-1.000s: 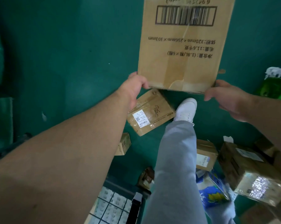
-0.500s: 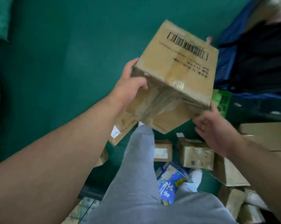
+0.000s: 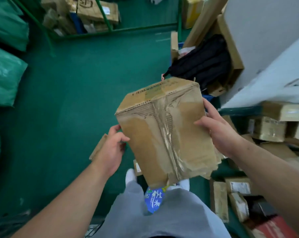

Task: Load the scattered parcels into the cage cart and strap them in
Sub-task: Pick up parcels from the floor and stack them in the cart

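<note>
I hold a worn brown cardboard box (image 3: 164,129) in the air at the centre of the head view, its taped, crumpled face turned toward me. My left hand (image 3: 111,148) grips its lower left edge, thumb on the face. My right hand (image 3: 217,127) holds the right side with fingers curled round the edge. Several small parcels (image 3: 269,129) lie scattered on the green floor at the right. A green metal cage frame (image 3: 111,30) with boxes in it stands at the top.
Green sacks (image 3: 6,78) line the left edge. A black bag (image 3: 202,64) sits in an open carton at upper right, beside a white wall (image 3: 265,48). My grey-trousered legs and white shoes (image 3: 130,175) stand below the box, with a blue packet (image 3: 153,200) between them.
The box has turned and come lower, closer to me, its taped face now toward me. My view has swung up, showing the cage frame, and my right hand has gone from beneath the box to its right side.
</note>
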Demonstrator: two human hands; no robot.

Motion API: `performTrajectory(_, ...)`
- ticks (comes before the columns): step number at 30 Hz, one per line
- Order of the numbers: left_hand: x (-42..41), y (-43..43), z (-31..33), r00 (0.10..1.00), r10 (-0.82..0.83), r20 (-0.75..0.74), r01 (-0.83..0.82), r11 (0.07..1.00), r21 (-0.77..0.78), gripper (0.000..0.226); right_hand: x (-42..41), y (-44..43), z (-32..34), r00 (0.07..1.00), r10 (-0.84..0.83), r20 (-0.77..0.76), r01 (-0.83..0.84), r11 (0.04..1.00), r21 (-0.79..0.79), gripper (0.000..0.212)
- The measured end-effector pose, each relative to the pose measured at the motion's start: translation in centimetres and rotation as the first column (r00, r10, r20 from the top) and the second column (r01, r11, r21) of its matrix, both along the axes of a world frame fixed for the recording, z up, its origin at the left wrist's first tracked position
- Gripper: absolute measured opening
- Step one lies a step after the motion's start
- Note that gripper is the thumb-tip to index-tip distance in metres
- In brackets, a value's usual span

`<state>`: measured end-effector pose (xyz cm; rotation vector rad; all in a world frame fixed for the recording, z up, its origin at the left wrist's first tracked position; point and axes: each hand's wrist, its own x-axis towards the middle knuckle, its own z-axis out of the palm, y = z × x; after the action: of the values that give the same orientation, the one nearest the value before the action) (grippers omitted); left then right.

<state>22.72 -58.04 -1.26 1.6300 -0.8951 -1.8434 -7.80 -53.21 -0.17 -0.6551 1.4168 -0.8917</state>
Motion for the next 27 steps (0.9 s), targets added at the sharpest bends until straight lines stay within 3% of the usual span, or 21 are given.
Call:
performTrajectory(5, 1.3, 6.1, 1.6, 0.994, -0.056, -0.095, 0.064, 0.995, 0.083, 0.070, 0.9, 6.6, 3.8, 0.998, 0.051, -0.048, -0.051, 0.999, 0.014, 0.055)
performTrajectory(13, 6.3, 13.4, 2.3, 0.986, -0.096, -0.138, 0.104, 0.993, 0.052, 0.058, 8.3, 16.7, 7.1, 0.991, 0.021, -0.131, -0.020, 1.000, 0.006, 0.054)
performTrajectory(18, 10.3, 18.6, 2.6, 0.953, 0.098, -0.285, -0.042, 0.979, 0.198, 0.066, 12.6, 22.6, 8.5, 0.956, -0.213, -0.203, 0.236, 0.967, 0.099, 0.055)
performTrajectory(22, 10.4, 21.2, 4.8, 0.903, 0.094, -0.420, -0.023, 0.985, 0.172, 0.083, 13.4, 24.9, 9.7, 0.968, -0.229, -0.101, 0.243, 0.958, 0.153, 0.060)
performTrajectory(24, 9.7, 22.1, 6.3, 0.900, 0.142, -0.413, -0.098, 0.987, 0.126, 0.083, 12.8, 25.5, 10.0, 0.966, -0.253, -0.047, 0.257, 0.959, 0.121, 0.070)
performTrajectory(27, 9.8, 23.2, 8.1, 0.882, 0.249, -0.399, -0.240, 0.968, 0.073, 0.083, 10.4, 26.6, 10.4, 0.932, -0.354, 0.078, 0.350, 0.935, 0.054, 0.069)
